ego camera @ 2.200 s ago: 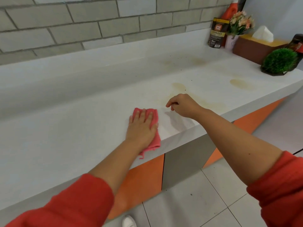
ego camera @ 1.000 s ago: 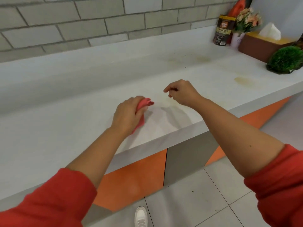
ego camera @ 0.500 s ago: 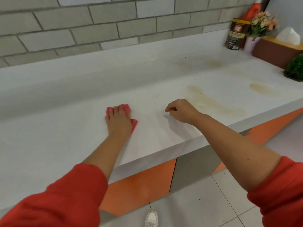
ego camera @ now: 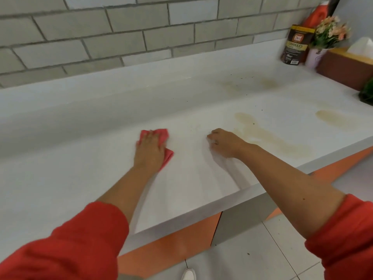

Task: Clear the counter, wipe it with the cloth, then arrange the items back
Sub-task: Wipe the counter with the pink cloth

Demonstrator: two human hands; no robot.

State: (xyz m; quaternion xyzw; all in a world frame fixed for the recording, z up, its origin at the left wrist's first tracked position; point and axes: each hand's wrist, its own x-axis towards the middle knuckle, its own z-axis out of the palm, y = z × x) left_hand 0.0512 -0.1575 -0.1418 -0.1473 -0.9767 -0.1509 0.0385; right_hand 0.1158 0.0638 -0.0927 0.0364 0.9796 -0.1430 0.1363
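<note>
The toe of your white shoe (ego camera: 188, 274) shows at the bottom edge, on the grey floor tiles (ego camera: 262, 259), in front of the orange cabinet fronts (ego camera: 171, 245) below the white counter (ego camera: 70, 158). Both forearms reach over the counter's front edge, with the red sleeves (ego camera: 70, 245) pushed up.

Your left hand (ego camera: 150, 150) lies flat on the pink cloth (ego camera: 161, 133). Its fingers are straight and close together, pressing the cloth to the counter top; cloth shows beyond the fingertips and beside the wrist.

Your right hand (ego camera: 224, 142) rests on the bare counter near the cloth but apart from it. Its fingers are curled under and it holds nothing.

A long tan stain (ego camera: 278, 142) starts just right of that hand, and a second one (ego camera: 333, 119) lies further right (a fainter patch sits behind them, with dark specks around it).

At the far right end, against the grey tiled wall (ego camera: 121, 37), stand a dark granules pouch (ego camera: 295, 45), a small vase of flowers (ego camera: 329, 37), a brown tissue box (ego camera: 343, 67) and a green plant (ego camera: 367, 91) cut off by the frame. A red bottle (ego camera: 314, 15) stands behind the pouch.
</note>
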